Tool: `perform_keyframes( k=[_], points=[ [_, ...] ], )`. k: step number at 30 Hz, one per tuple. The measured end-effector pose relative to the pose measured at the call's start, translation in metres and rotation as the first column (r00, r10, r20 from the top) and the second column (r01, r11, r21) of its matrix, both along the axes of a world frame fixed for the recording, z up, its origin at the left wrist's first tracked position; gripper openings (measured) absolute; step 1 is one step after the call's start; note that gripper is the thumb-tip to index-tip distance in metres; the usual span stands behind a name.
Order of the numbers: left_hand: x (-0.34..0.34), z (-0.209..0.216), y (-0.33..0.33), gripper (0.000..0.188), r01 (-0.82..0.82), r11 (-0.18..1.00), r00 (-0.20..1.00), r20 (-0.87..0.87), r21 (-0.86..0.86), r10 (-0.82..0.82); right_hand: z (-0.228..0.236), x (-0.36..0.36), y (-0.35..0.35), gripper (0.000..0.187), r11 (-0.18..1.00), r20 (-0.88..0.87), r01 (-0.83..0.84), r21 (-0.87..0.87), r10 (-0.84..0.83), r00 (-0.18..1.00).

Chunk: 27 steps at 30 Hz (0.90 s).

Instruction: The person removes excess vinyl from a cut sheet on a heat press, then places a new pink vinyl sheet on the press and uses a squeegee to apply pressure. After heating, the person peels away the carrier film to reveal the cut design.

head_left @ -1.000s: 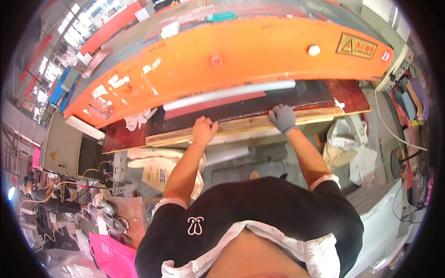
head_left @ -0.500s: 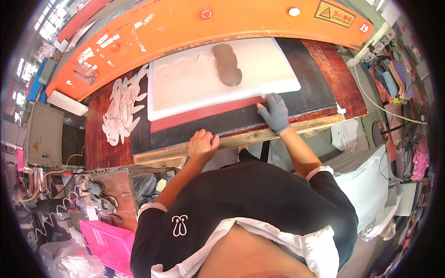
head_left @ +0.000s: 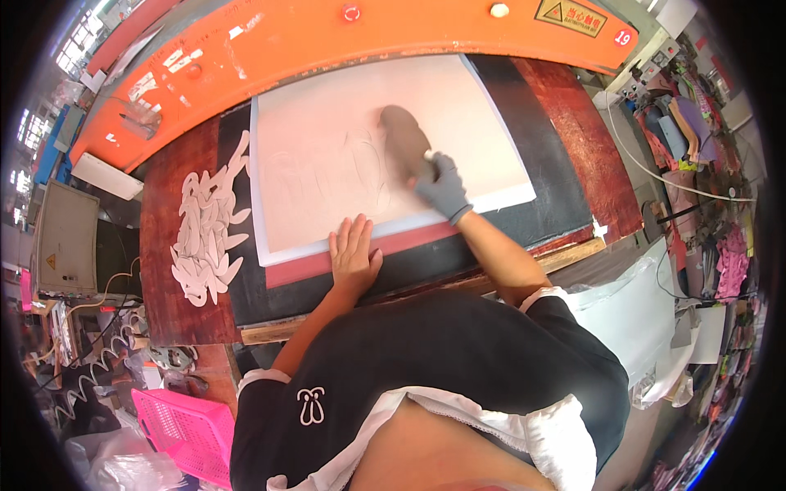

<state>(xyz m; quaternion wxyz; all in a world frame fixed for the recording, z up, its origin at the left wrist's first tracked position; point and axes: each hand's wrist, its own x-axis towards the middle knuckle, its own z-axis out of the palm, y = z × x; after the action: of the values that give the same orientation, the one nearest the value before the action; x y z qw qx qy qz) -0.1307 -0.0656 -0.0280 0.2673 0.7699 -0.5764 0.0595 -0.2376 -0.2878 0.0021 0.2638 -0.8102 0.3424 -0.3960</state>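
A brown sole-shaped cutting die point(head_left: 403, 137) stands on a pale pinkish sheet point(head_left: 327, 98), its edges smeared by motion. My right hand point(head_left: 444, 190), in a grey glove with bare fingertips, grips the near end of this die. To the left of it, my bare left hand point(head_left: 352, 255) lies flat with fingers spread across the sheet's near edge. Faint curved outlines mark the sheet left of the die. Under the sheet, a dark red layer point(head_left: 315, 268) shows along the near side, on a black board point(head_left: 303, 295).
An orange machine beam point(head_left: 278, 49) spans the far side. Pale narrow cut pieces point(head_left: 209, 233) are heaped on the left of the red-brown table point(head_left: 577, 131). A pink basket point(head_left: 184, 434) sits low at left; a white plastic-wrapped stack point(head_left: 630, 303) is at right.
My right hand has moved from the board's near edge onto the die, which is now tilted. My left hand has gone forward from the wooden edge onto the sheet. The view has shifted.
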Motion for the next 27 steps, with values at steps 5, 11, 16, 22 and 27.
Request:
perform_keyframes(
  k=[5,11,16,22,27],
  points=[
    [-0.001,-0.003,0.005,0.057,-0.024,1.0,0.999,-0.026,0.01,0.024,0.003,-0.035,-0.025,0.059,0.973,0.098,-0.107,0.203,0.089,0.991],
    [0.002,-0.002,0.002,0.058,-0.003,1.0,0.999,-0.051,0.017,0.004,-0.003,-0.047,-0.021,0.067,0.984,-0.266,-0.062,-0.168,0.016,0.964],
    [0.005,-0.002,-0.003,0.058,0.009,1.0,1.0,-0.025,-0.012,-0.01,-0.01,-0.043,-0.026,0.069,0.98,-0.213,0.024,-0.196,-0.066,0.975],
    [0.013,0.001,-0.022,0.057,-0.008,1.0,1.0,-0.011,-0.018,0.008,-0.008,-0.037,-0.045,0.071,0.978,-0.218,-0.001,-0.208,-0.045,0.975],
    [0.045,0.005,-0.053,0.055,-0.011,1.0,1.0,0.005,-0.024,0.011,-0.004,-0.004,-0.079,0.071,0.971,-0.174,-0.001,-0.238,-0.042,0.984]
  ],
)
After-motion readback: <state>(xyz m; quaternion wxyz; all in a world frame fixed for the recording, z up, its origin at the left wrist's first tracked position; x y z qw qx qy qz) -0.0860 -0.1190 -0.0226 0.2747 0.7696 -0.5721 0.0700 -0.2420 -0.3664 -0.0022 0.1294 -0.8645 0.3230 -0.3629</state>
